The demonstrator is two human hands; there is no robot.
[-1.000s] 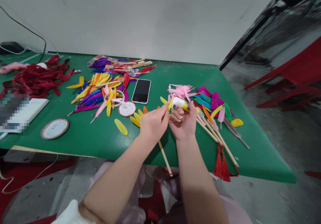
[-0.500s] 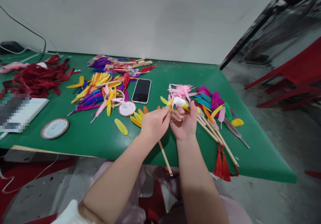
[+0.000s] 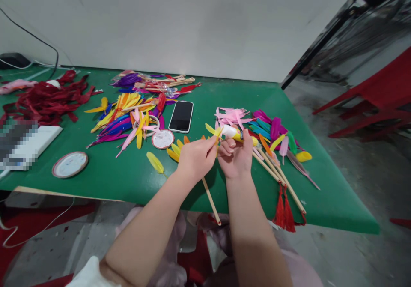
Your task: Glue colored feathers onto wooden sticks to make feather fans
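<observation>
My left hand [image 3: 198, 156] pinches a yellow feather [image 3: 210, 128] near its quill end. Lying across the fingers of my right hand [image 3: 236, 156] is a yellow and white glue tube [image 3: 233, 133], its white end against the feather. Beneath my hands a wooden stick [image 3: 211, 201] lies on the table, with orange and yellow feathers [image 3: 175, 152] around its hidden upper end. One loose yellow-green feather [image 3: 155, 162] rests to the left of them.
On the green table [image 3: 128, 180] are a phone [image 3: 181, 116], round lids [image 3: 69, 164], pink feathers [image 3: 233, 118], mixed feathers [image 3: 112, 124] and dark red ribbon [image 3: 48, 103]. Sticks with red tassels [image 3: 284, 210] lie at the right front edge. A red chair [image 3: 379, 94] stands beyond.
My left hand has shifted very slightly to the left, still pinching the feather. The glue tube and my right hand stay nearly where they were.
</observation>
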